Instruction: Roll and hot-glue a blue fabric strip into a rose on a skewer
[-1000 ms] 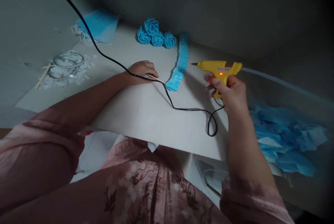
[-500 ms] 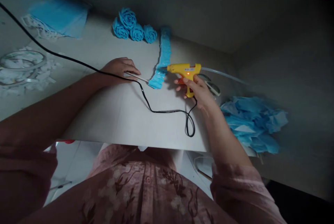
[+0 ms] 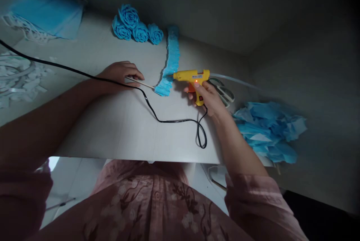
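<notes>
My left hand (image 3: 120, 74) is closed on a thin pale stick (image 3: 142, 83), resting low over the table. The stick's far end meets the lower end of a ruffled blue strip (image 3: 172, 55), which runs away from me up the table. In my right hand (image 3: 206, 93) is a yellow glue gun (image 3: 187, 75), its small light glowing orange. The gun's nozzle points left and is at the strip, a little above the stick's end; whether it touches cannot be made out. A clear glue stick (image 3: 236, 78) sticks out from the gun's back.
Several blue rosettes (image 3: 140, 32) sit at the back, with stacked blue sheets (image 3: 49, 12) to their left. White scraps (image 3: 21, 80) lie far left. Scissors (image 3: 225, 93) lie behind my right hand, near crumpled blue pieces (image 3: 270, 130). A black cord (image 3: 174, 121) crosses my left wrist.
The whole view has shifted, so the table things appear farther left. The glue gun's nozzle stays at the strip, and my left hand still holds the stick at its end.
</notes>
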`<state>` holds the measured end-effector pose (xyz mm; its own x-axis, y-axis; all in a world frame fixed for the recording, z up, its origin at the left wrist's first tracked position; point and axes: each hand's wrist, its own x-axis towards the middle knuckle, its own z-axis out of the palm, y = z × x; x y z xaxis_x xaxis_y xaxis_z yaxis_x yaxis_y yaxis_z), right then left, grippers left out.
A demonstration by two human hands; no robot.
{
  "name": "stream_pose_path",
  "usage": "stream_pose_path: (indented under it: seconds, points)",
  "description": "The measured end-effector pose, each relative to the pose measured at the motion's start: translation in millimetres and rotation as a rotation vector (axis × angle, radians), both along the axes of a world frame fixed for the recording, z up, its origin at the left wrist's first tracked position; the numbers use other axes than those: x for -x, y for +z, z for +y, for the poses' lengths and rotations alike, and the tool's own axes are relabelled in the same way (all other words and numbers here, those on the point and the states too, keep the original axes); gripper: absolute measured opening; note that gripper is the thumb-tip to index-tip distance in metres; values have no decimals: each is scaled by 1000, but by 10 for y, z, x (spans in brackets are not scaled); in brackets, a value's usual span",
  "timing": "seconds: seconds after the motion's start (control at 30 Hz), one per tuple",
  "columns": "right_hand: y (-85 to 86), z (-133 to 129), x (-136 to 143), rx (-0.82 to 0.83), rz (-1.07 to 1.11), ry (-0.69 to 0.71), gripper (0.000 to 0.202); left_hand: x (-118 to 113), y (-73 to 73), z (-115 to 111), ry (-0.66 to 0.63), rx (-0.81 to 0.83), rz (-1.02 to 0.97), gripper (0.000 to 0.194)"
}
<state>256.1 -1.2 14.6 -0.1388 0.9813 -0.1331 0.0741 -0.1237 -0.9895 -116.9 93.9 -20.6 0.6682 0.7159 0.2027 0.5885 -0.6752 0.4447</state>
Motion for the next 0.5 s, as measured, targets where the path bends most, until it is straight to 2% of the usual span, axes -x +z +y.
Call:
stream_pose_path:
  seconds: [0.17,0.5]
  points:
    - [-35,-3,7,-2,-4,17,66,-3,-16,8,-5,-9,-17,46]
    - [-73,5,9,-3,-1,45,68,3,25,-18,-22,-6,11,61]
